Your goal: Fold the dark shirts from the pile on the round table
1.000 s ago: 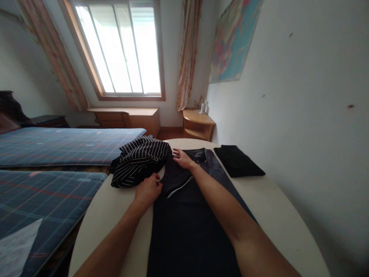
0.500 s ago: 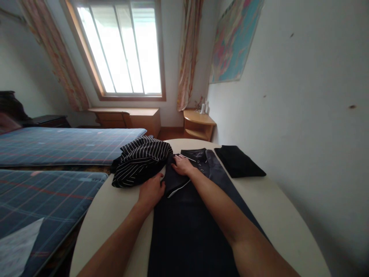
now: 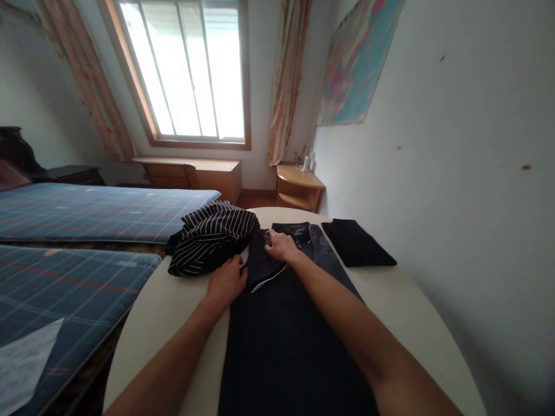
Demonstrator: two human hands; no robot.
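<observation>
A dark navy shirt (image 3: 277, 335) with a buttoned placket and white trim lies lengthwise on the round cream table (image 3: 169, 341). One sleeve (image 3: 262, 263) is folded inward over the body, its white-edged cuff pointing toward me. My right hand (image 3: 281, 247) has its fingers curled and pinched on the cloth at the sleeve's upper part. On the shirt's left edge rests my left hand (image 3: 228, 280), fingers loosely spread and fingertips near the sleeve fold. Just beyond it sits a crumpled black-and-white striped garment (image 3: 212, 240).
A folded black cloth (image 3: 358, 242) lies at the table's right, close to the white wall (image 3: 455, 202). Plaid mattresses (image 3: 73, 283) flank the table on the left, one with a paper sheet (image 3: 28, 364) on it. A desk (image 3: 212, 166) and corner shelf (image 3: 299, 176) stand behind.
My right hand has gone from lying flat on the sleeve to curled fingers pinching it, shifting slightly right. My left hand has hardly moved. The view has tilted a little.
</observation>
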